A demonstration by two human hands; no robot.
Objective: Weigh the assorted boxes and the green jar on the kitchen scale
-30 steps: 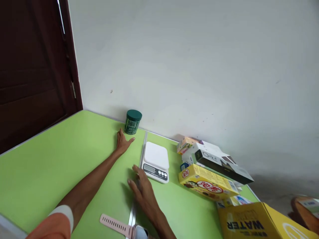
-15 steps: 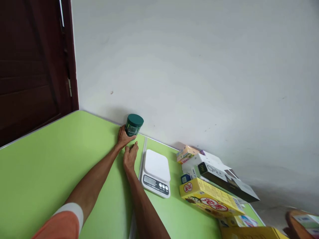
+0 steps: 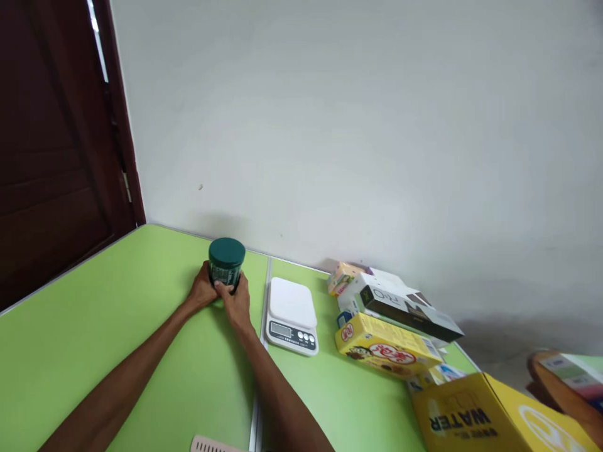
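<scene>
A dark green jar with a green lid (image 3: 227, 260) stands upright on the green table (image 3: 94, 326), a little way out from the wall. My left hand (image 3: 202, 290) wraps its left side and my right hand (image 3: 236, 301) wraps its right side, so both hands are closed on the jar. A white kitchen scale (image 3: 291, 314) lies just right of my right hand, its plate bare.
Several boxes lie right of the scale: a yellow snack box (image 3: 386, 353), a white and black box (image 3: 405, 304), a small pale carton (image 3: 343, 276). A yellow box marked WATER (image 3: 490, 417) sits at the lower right. A pink watch strap (image 3: 214, 446) lies at the bottom edge. A dark door (image 3: 51, 144) stands left.
My left hand reached the jar by the wall and my right hand came over from the scale. Both now grip the jar, which has moved out from the wall toward me.
</scene>
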